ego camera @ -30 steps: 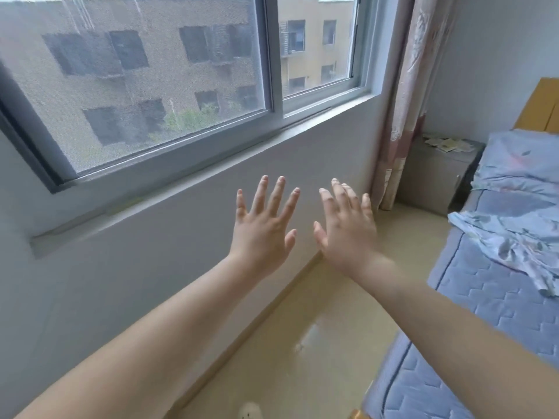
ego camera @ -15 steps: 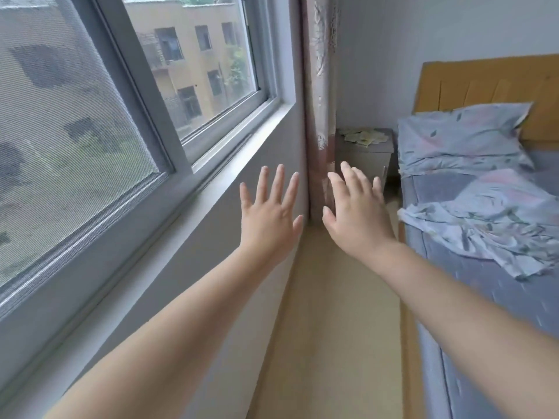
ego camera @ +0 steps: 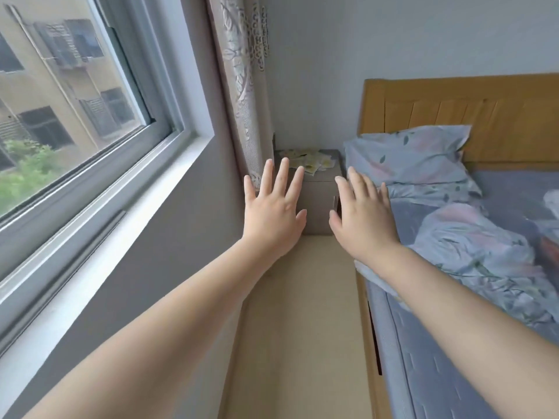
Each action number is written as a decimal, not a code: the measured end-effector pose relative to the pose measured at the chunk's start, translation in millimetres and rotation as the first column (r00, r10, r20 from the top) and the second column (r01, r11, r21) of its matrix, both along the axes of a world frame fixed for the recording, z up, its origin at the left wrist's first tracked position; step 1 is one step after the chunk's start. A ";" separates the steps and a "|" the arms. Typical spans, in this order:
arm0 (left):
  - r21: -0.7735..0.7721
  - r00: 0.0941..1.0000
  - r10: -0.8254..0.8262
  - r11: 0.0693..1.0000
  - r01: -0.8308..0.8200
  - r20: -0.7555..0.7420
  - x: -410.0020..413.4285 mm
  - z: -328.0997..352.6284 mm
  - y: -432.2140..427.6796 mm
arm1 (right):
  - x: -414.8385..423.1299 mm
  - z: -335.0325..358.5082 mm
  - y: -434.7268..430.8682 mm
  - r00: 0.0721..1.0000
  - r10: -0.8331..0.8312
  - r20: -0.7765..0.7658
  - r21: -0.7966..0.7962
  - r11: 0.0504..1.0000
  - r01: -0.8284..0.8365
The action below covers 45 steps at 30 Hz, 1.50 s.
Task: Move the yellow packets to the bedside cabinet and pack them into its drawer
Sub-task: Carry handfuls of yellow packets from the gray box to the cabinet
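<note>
Above the floor (ego camera: 298,328), left hand (ego camera: 273,220) and right hand (ego camera: 364,220) spread wide, grips empty.

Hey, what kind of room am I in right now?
Most likely a bedroom: a bed with a pillow and wooden headboard, a cabinet beside it in the corner, and a curtain by the window.

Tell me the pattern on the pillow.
The pillow is pale blue with pink flowers and dark leaves; head view.
</note>
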<state>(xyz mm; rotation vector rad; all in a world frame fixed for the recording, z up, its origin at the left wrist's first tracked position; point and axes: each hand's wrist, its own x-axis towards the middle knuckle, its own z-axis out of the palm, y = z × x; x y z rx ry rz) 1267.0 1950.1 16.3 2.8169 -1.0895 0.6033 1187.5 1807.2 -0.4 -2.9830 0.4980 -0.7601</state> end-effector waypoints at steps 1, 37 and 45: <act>-0.007 1.000 -0.009 1.000 0.009 -0.001 21.3 -1.2 -17.0 | 20.6 0.4 -17.0 1.000 -0.009 -0.003 0.002 1.000 0.009; 0.054 0.909 0.048 0.998 -0.028 -0.414 830.4 -191.1 -609.8 | 819.5 -173.0 -606.4 0.905 0.067 -0.421 0.135 0.991 -0.011; -0.006 0.636 0.191 0.956 -0.294 -0.748 916.7 -314.2 -624.7 | 910.4 -278.9 -653.0 0.775 0.144 -0.616 0.226 0.974 -0.001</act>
